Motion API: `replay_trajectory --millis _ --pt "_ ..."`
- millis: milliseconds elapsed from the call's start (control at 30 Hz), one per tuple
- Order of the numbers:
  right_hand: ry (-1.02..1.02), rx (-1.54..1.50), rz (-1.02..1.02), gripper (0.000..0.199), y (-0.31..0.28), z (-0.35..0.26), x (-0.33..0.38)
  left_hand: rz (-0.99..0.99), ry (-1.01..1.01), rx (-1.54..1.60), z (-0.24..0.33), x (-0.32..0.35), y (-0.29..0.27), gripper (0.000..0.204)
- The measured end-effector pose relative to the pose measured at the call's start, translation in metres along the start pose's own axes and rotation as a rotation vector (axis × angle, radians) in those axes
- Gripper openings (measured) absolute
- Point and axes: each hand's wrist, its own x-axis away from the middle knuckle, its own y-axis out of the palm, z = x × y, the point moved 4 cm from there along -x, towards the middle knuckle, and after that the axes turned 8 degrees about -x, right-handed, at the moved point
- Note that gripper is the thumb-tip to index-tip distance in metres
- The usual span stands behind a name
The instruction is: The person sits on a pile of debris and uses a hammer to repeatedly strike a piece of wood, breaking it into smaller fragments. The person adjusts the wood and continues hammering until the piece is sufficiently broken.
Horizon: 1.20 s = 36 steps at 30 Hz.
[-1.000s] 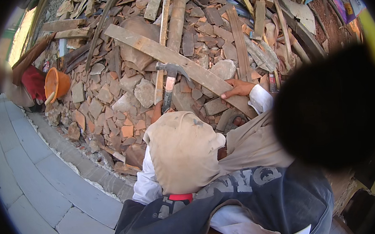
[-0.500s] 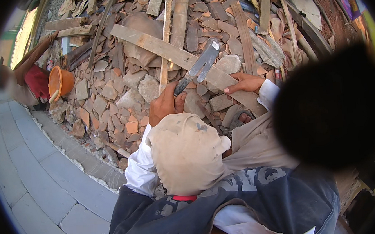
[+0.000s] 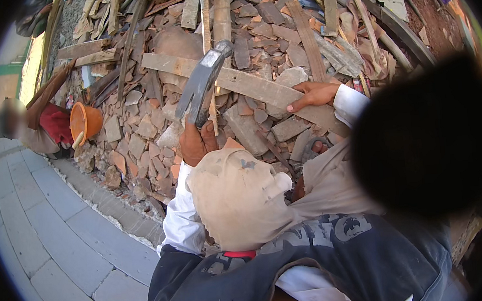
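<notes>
My left hand is closed round the handle of a claw hammer, just above my left knee. The hammer is raised, its grey metal head large in view and its forked claw toward the lower left; most of the handle is hidden. A long flat wooden plank slants across the rubble from upper left to lower right. On its near right part, my right hand grips it, the thumb on top and the fingers over the far edge. The plank's near end reaches toward my sandalled foot.
Broken tiles and stone chunks spread all round, with loose boards and a bamboo pole beyond. At left, another person sits by an orange bucket. Grey paving runs along the lower left. A dark blurred shape covers the right side.
The hammer has swung up and to the left, its head now turned with the claw toward the lower left. My right hand stays on the plank. The view has shifted slightly.
</notes>
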Motion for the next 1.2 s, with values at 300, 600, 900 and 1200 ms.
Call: replay_trajectory --millis 300,600,900,1200 --pt "-0.032 0.1 0.023 0.074 -0.008 0.013 -0.005 -0.234 -0.321 0.067 -0.023 0.004 0.019 0.043" --pt "-0.054 0.075 -0.003 0.065 -0.014 0.024 -0.013 -0.377 -0.402 -0.008 -0.024 0.018 0.036 0.032" --pt "-0.037 0.15 0.028 0.067 -0.012 0.024 -0.019 -0.343 -0.431 0.014 -0.026 0.022 0.035 0.038" --pt "-0.173 0.275 0.219 0.067 -0.014 0.017 -0.006 -0.378 -0.467 0.11 -0.055 0.033 0.059 0.04"
